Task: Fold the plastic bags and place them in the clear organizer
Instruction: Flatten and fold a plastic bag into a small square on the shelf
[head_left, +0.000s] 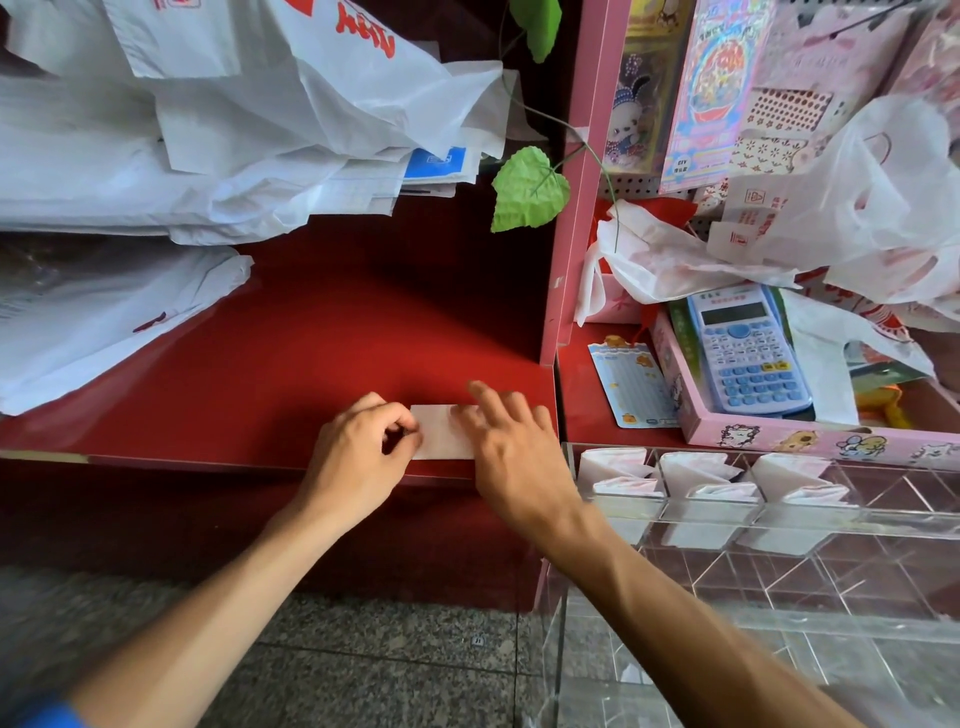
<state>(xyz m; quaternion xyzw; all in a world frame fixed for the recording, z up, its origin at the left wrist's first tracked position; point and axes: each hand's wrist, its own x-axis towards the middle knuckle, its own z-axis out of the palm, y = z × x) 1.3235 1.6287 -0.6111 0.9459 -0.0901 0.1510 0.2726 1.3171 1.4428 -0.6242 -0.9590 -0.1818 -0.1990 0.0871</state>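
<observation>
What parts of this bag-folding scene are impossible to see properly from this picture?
Head view only:
- Folded bag: its right end lies under the right hand.
- Left hand: fingertips curl out of sight at the bag's edge.
- Clear organizer: cut off by the right edge.
- Calculator: key labels too small.

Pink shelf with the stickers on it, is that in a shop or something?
Probably a small stationery or gift shop. The pink shelf has packaged sticker sheets hanging on it, a blue calculator lies in a display box, and carrier bags are heaped on the red counter.
</observation>
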